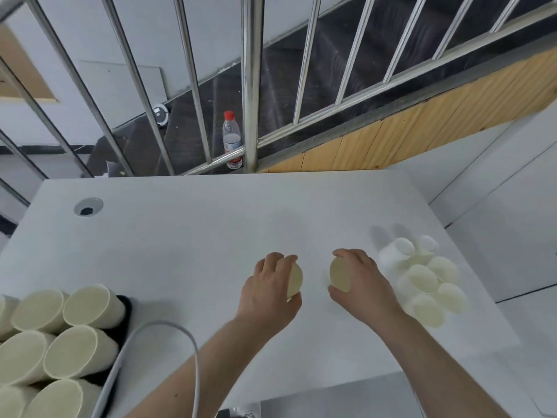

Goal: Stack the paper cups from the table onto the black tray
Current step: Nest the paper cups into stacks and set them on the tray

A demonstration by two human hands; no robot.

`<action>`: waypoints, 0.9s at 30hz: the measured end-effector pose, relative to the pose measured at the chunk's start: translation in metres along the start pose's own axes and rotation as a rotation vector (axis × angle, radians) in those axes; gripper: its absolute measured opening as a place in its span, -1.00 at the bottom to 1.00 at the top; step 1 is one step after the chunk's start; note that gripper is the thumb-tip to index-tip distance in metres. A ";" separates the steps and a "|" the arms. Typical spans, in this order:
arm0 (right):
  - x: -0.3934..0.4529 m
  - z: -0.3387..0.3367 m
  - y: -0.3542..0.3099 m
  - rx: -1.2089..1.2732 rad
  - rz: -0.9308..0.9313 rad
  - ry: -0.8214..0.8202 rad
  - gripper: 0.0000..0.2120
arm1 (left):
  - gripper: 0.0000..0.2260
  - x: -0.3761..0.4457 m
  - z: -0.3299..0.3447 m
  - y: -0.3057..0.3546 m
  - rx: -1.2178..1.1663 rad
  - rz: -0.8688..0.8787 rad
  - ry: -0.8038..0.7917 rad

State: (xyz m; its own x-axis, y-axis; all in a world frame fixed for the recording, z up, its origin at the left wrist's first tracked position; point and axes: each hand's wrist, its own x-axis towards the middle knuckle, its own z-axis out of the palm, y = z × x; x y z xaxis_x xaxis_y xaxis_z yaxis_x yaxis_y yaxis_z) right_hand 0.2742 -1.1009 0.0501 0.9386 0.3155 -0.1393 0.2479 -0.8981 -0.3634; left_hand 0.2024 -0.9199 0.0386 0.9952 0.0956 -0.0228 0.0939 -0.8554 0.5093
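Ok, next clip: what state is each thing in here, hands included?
Left hand: grips one cup, tipped, mouth facing right.
Right hand: grips another cup, tipped, mouth facing left.
Table cups: clustered upright at the right, waiting.
Tray: at the left edge, mostly hidden under cups.
Tray cups: packed close, mouths toward the camera.
Bottle: upright behind the railing, red cap on.

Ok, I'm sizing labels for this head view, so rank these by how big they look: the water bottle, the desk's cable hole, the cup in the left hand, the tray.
1. Tray, though cups hide most of it.
2. Water bottle, far off, so really larger than it looks.
3. Cup in the left hand and cable hole: look about alike, and the hand covers part of the cup, so unranked.
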 end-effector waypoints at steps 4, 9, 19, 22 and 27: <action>-0.029 0.008 -0.022 0.006 -0.018 0.014 -0.39 | -0.44 -0.029 -0.012 -0.011 0.002 0.010 0.046; -0.068 0.026 -0.047 0.033 -0.097 0.022 -0.37 | -0.44 -0.082 -0.026 -0.028 0.001 -0.016 0.109; -0.143 0.075 -0.128 0.134 -0.173 -0.016 -0.35 | -0.43 -0.188 -0.051 -0.082 -0.131 -0.076 0.127; -0.151 0.083 -0.155 0.139 -0.181 0.005 -0.35 | -0.43 -0.198 -0.067 -0.107 -0.121 -0.066 0.184; -0.149 0.103 -0.225 0.110 -0.223 0.029 -0.36 | -0.42 -0.212 -0.108 -0.172 -0.116 -0.065 0.251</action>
State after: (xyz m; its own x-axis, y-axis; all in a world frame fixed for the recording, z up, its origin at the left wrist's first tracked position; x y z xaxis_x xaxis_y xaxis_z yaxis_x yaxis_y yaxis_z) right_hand 0.0538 -0.9142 0.0578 0.8702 0.4923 -0.0186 0.4238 -0.7675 -0.4810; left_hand -0.0278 -0.7378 0.0492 0.9475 0.2835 0.1479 0.1385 -0.7806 0.6095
